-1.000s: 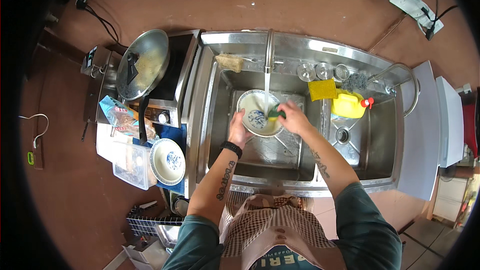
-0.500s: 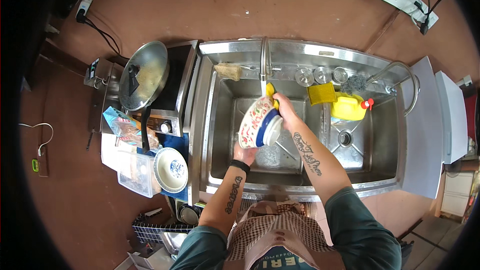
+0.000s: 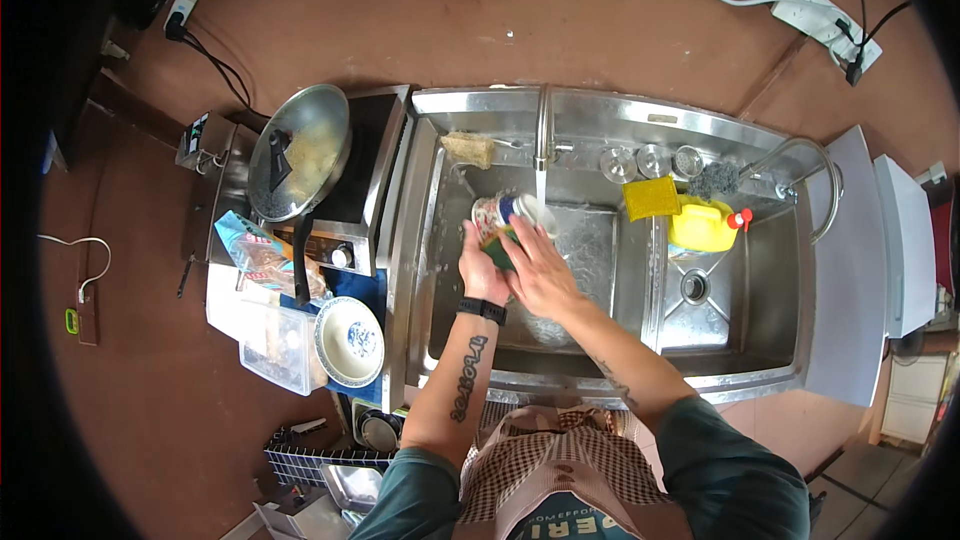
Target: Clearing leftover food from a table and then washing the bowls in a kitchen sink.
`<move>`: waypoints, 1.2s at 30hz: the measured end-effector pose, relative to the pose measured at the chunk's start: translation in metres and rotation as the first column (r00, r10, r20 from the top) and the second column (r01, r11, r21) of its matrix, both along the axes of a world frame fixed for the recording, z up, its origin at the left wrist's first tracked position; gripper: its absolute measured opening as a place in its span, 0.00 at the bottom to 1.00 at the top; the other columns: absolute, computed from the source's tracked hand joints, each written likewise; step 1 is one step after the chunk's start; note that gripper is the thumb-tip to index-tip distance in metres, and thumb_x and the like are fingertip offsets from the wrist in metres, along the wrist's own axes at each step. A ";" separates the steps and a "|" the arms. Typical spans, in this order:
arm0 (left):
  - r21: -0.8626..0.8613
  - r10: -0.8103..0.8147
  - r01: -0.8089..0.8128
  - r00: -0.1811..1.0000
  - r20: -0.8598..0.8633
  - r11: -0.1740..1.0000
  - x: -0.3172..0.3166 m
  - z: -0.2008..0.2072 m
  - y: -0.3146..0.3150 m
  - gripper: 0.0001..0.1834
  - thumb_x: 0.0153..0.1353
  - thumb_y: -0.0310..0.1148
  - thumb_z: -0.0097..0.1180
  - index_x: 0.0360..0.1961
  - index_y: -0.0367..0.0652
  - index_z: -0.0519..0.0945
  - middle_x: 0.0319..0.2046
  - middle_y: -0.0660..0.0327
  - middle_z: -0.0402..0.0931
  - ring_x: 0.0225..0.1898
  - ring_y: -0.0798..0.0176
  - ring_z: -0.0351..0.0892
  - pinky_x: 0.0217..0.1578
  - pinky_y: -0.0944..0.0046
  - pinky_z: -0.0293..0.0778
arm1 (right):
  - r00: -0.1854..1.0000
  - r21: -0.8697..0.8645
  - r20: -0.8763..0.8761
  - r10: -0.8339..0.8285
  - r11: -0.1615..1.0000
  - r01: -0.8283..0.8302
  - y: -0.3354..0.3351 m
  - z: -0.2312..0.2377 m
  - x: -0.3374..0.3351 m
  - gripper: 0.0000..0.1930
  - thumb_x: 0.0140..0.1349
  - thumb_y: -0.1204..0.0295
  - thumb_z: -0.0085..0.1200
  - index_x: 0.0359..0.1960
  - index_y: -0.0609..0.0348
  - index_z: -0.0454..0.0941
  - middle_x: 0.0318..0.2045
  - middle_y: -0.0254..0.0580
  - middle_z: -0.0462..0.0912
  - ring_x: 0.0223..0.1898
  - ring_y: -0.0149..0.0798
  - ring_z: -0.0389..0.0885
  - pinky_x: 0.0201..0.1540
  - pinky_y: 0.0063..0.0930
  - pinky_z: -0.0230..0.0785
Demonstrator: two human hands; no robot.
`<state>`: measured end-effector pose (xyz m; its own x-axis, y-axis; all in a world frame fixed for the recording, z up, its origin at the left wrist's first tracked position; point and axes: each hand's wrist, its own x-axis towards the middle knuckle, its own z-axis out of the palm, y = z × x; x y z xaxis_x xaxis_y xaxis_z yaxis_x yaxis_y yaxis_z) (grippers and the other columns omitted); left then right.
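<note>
Over the left basin of the steel sink (image 3: 612, 320), a bowl (image 3: 492, 212) with a red floral pattern, a blue band and a white foot is tilted on its side. My left hand (image 3: 482, 268) grips it from the left and below. My right hand (image 3: 542, 272) lies across its near side, fingers extended over a sponge (image 3: 498, 252) whose green face shows between my hands. Water runs from the faucet (image 3: 543, 130) right beside the bowl's foot. The fingertips of my left hand are partly hidden behind the bowl.
Left of the sink are a lidded frying pan (image 3: 310, 155) on a stove and a blue-and-white bowl (image 3: 350, 342). A yellow jug (image 3: 700, 227) and yellow scouring pad (image 3: 651, 198) stand by the divider. Several glass cups (image 3: 654, 162) and a loofah-like block (image 3: 467, 149) line the back ledge.
The bowl has swung round and lowered, its foot now toward the faucet. My right hand, with the sponge, has come down and left, close against my left hand.
</note>
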<state>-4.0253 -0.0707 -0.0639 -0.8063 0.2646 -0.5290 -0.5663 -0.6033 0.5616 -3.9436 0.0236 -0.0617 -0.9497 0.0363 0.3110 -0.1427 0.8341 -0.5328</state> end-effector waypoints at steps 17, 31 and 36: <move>-0.141 -0.047 0.058 0.996 0.076 0.988 0.032 -0.039 -0.039 0.24 0.79 0.44 0.35 0.60 0.36 0.73 0.57 0.55 0.78 0.58 0.55 0.77 0.61 0.53 0.71 | 0.780 -0.626 0.620 -0.086 0.544 0.558 0.073 -0.045 -0.047 0.27 0.68 0.54 0.41 0.55 0.66 0.76 0.36 0.60 0.86 0.41 0.61 0.84 0.49 0.46 0.74; -0.220 -0.072 0.073 0.997 0.016 0.973 -0.005 -0.017 -0.009 0.22 0.74 0.44 0.51 0.55 0.35 0.76 0.47 0.56 0.82 0.46 0.58 0.83 0.48 0.58 0.79 | 0.980 0.197 -0.072 0.186 0.966 -0.169 0.018 -0.029 0.030 0.24 0.61 0.76 0.56 0.61 0.51 0.75 0.71 0.46 0.63 0.66 0.53 0.71 0.67 0.46 0.66; -0.315 0.085 -0.107 0.993 -0.085 0.943 0.003 -0.039 -0.021 0.22 0.72 0.42 0.54 0.54 0.33 0.76 0.48 0.56 0.82 0.46 0.59 0.83 0.48 0.59 0.79 | 0.998 -0.291 -0.005 -0.062 0.955 0.058 0.037 -0.041 0.050 0.22 0.62 0.76 0.56 0.60 0.55 0.76 0.69 0.48 0.66 0.65 0.53 0.71 0.66 0.44 0.66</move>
<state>-4.0226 -0.0919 -0.1025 -0.8573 0.0109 -0.5147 -0.4673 -0.4361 0.7691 -3.8938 0.0609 -0.1023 -0.9387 0.1838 0.2918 -0.1062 0.6511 -0.7516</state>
